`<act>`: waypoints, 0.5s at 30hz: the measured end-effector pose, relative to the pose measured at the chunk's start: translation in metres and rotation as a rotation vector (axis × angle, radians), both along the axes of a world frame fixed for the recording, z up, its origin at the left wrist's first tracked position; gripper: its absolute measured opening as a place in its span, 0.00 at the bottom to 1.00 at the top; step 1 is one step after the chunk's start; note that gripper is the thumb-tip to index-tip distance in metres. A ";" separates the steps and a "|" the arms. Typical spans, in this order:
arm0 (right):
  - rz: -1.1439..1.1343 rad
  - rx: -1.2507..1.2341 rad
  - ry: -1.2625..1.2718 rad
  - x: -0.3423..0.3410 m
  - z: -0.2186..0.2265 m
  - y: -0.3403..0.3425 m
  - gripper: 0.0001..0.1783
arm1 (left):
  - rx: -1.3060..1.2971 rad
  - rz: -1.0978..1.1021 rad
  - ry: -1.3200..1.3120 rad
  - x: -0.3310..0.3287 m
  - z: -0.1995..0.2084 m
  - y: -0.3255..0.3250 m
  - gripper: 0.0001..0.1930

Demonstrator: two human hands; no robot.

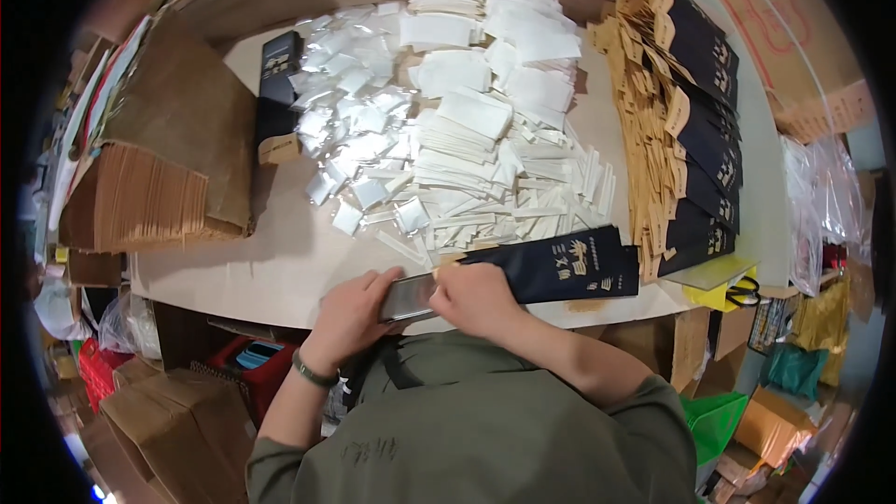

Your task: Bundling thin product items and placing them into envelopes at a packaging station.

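My left hand (359,303) is closed around the side of a flat, grey, shiny rectangular piece (408,299); its exact kind is unclear. Against the other end of this piece, my right hand (476,297) is closed, its thumb side at the piece's edge. It grips the left end of a dark navy paper sleeve (569,266) with gold print, which reaches out to the right along the table's near edge. A bit of tan shows at the sleeve's gripped end. My fingers hide where the grey piece and the sleeve meet.
Clear small packets (350,121) and white paper packets (467,121) lie heaped mid-table. Overlapping navy sleeves with tan flaps (695,159) fill the right side. At left stand a carton of brown card (154,191) and a dark sleeve (278,84). Black-handled scissors (744,292) hang at right.
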State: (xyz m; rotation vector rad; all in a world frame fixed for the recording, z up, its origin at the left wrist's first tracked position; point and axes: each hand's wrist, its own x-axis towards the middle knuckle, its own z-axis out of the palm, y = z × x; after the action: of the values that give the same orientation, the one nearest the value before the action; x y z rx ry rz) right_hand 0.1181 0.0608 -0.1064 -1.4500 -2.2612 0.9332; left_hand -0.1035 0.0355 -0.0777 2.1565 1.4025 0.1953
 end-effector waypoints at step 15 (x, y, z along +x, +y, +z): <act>-0.125 0.251 -0.176 0.122 0.029 0.105 0.08 | 0.368 0.449 -0.147 -0.029 -0.048 0.115 0.13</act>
State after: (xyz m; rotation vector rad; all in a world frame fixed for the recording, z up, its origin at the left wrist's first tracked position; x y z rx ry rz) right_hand 0.2402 0.1655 -0.0774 -1.5882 -2.2784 0.4816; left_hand -0.1322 0.1506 -0.1262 2.0116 1.8578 0.8189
